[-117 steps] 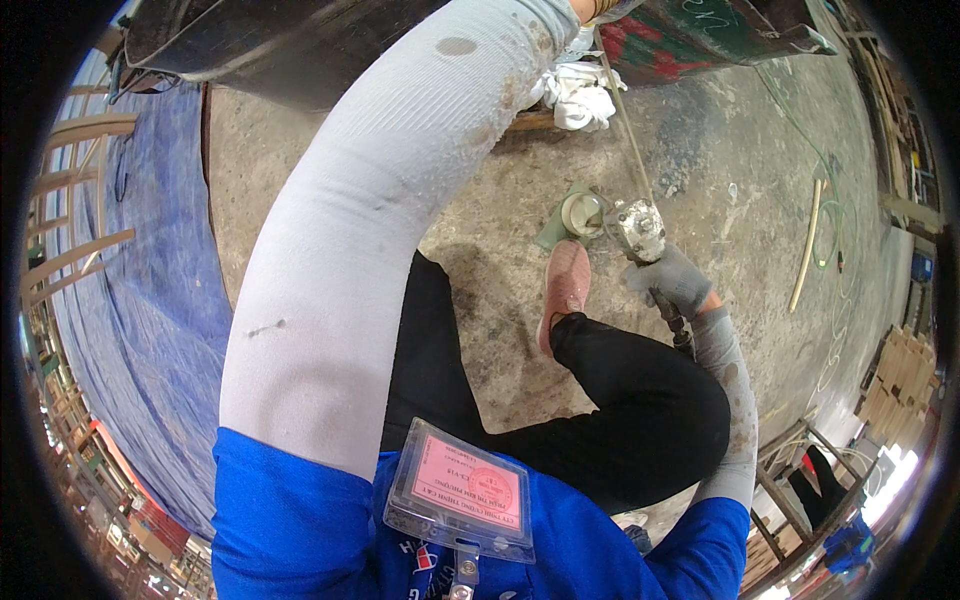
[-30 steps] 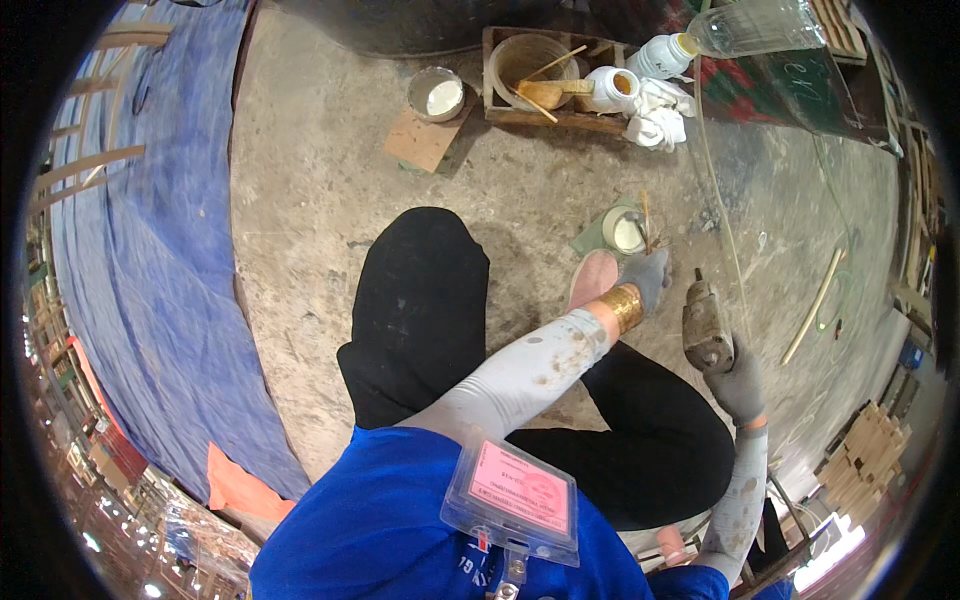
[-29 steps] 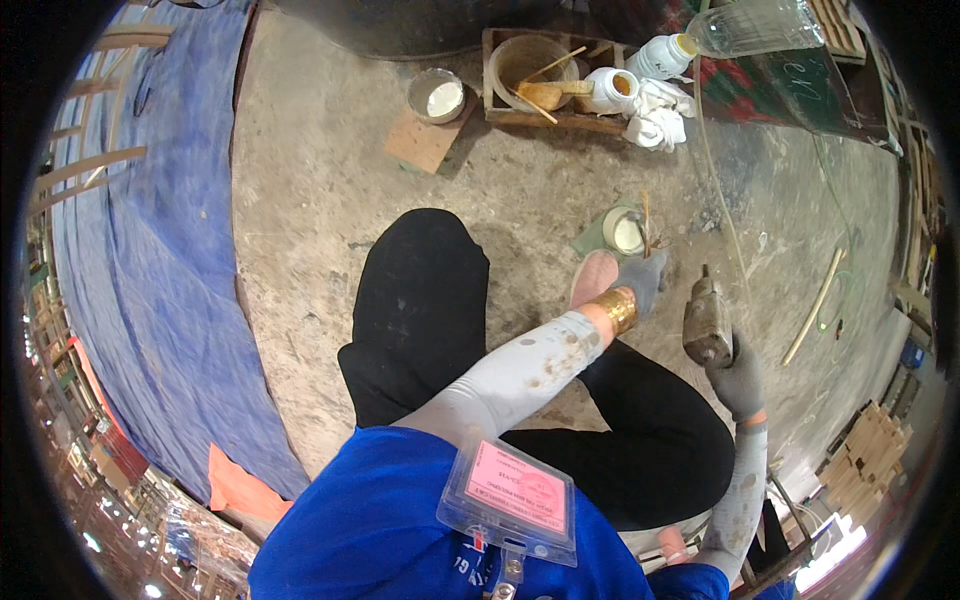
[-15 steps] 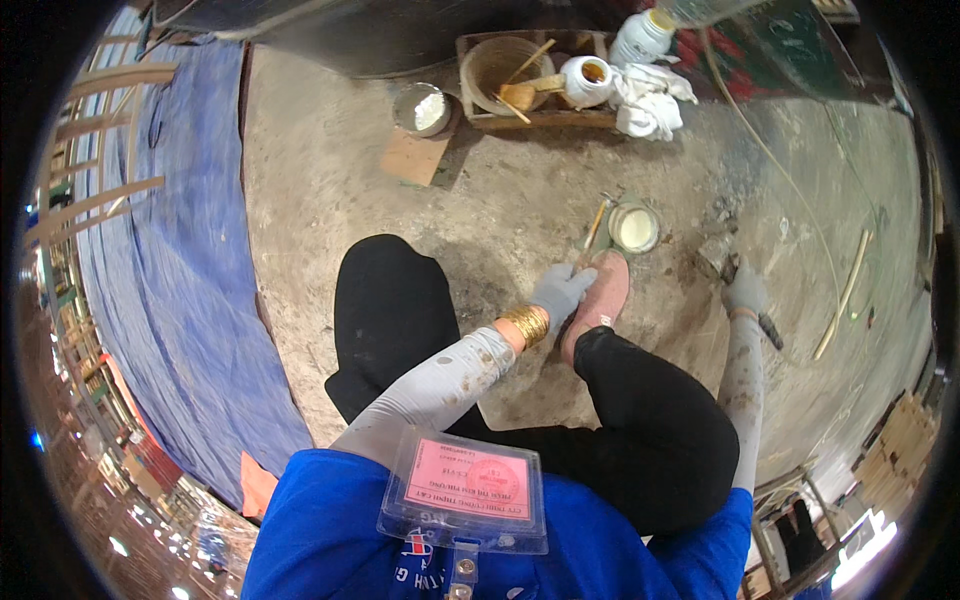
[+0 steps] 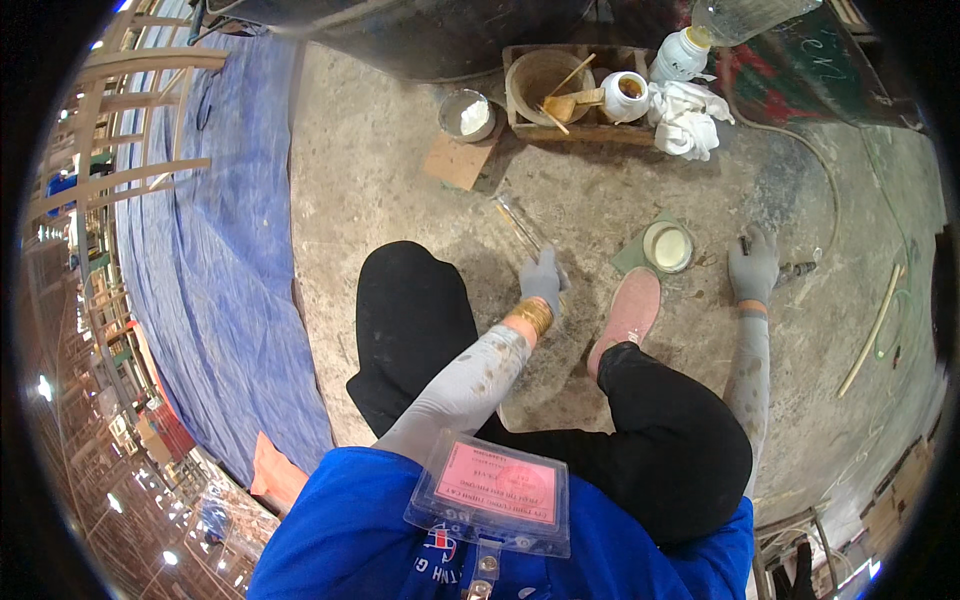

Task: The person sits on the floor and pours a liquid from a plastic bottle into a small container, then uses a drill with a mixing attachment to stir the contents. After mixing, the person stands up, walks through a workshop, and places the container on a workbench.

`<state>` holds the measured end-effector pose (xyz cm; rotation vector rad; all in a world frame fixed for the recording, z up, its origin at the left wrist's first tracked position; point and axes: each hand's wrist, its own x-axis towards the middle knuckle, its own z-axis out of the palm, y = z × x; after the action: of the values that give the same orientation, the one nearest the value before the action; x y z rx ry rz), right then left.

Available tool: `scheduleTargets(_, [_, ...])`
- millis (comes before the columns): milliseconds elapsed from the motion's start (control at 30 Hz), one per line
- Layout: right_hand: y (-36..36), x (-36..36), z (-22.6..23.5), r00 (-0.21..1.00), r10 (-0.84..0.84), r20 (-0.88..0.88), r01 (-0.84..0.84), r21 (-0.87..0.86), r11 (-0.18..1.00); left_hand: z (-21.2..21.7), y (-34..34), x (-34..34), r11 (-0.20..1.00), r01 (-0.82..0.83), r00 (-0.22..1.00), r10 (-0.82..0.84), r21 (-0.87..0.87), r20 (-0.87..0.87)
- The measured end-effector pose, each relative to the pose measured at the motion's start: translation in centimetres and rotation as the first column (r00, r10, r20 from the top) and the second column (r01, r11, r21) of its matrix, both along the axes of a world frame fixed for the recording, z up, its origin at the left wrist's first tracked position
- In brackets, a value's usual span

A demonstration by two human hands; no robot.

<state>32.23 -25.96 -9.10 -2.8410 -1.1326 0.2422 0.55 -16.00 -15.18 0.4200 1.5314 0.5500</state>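
My left hand point(image 5: 543, 276), in a grey glove with a gold bracelet at the wrist, is closed around a thin paintbrush point(image 5: 517, 222). The brush slants up and left, low over the concrete floor. My right hand point(image 5: 754, 265), also gloved in grey, is closed on a dark-handled tool point(image 5: 797, 271); most of it is hidden by the hand, so its kind is unclear. Between the hands, a glass jar of cream-coloured liquid point(image 5: 667, 247) stands on a greenish sheet point(image 5: 629, 256), just beyond my pink shoe point(image 5: 632, 303).
At the back, a wooden crate point(image 5: 590, 132) holds a tub point(image 5: 521, 75), a wide brush point(image 5: 571, 104) and a white jar point(image 5: 625, 97). White cloth point(image 5: 690, 119) lies beside it. A bowl of white material point(image 5: 467, 116) sits near a brown board point(image 5: 458, 163). Blue tarpaulin point(image 5: 240, 230) covers the left.
My left hand has moved left with the brush, away from the jar and shoe. My right hand has turned and shifted slightly forward, now covering more of the dark-handled tool.
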Motion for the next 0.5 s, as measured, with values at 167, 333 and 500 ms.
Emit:
scheduleTargets(167, [1.5,-1.2,0.3,0.997,0.070,-0.021,-0.069,0.067,0.995,-2.7,3.1,-0.4,0.997,-0.068,0.997,0.069,0.031,-0.021])
scheduleTargets(333, [1.6,-1.9,-0.1,0.989,0.044,-0.139,-0.040,0.030,0.999,-3.2,5.1,-0.7,0.995,-0.095,0.993,0.095,0.005,-0.072])
scheduleTargets(500, [1.5,-4.9,-0.2,0.972,0.225,-0.065,-0.209,0.190,0.959,-1.2,3.4,-0.8,0.983,-0.181,0.978,0.181,0.013,-0.107])
